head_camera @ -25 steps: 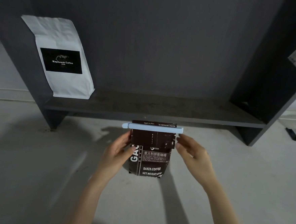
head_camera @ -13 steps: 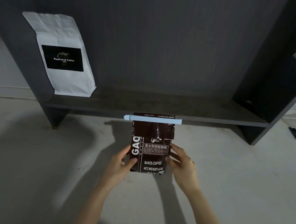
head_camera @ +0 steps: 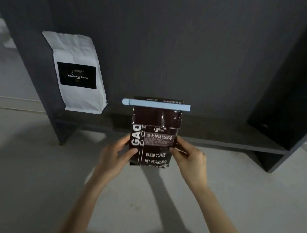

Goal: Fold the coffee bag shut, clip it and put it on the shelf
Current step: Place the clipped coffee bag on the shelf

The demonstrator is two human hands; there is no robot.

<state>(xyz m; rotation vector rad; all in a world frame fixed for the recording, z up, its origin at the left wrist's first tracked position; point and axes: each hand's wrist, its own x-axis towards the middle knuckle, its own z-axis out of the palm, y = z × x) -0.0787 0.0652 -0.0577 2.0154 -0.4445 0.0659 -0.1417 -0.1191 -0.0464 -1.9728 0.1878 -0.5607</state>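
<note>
While only the head view is on hand, it shows enough: the dark coffee bag (head_camera: 152, 140) sits upright at the centre of the frame, held between both hands in front of the shelf (head_camera: 211, 136). Its top is folded over and pinned by a pale blue clip (head_camera: 156, 105) lying level across the fold. The left hand (head_camera: 117, 150) pinches the bag's left edge, thumb on the printed face; the right hand (head_camera: 190, 155) grips the right edge the same way, both closed on the bag near its lower half. A white coffee bag (head_camera: 77, 74) leans in the upper left of the frame, at the shelf's left end, well apart from the dark one.

Folding and clipping look done; placing remains. Held low, the bag could tip forward once set down, its clipped top being the bulkier end. Its base might also catch the shelf's front edge if not lifted high enough.
</note>
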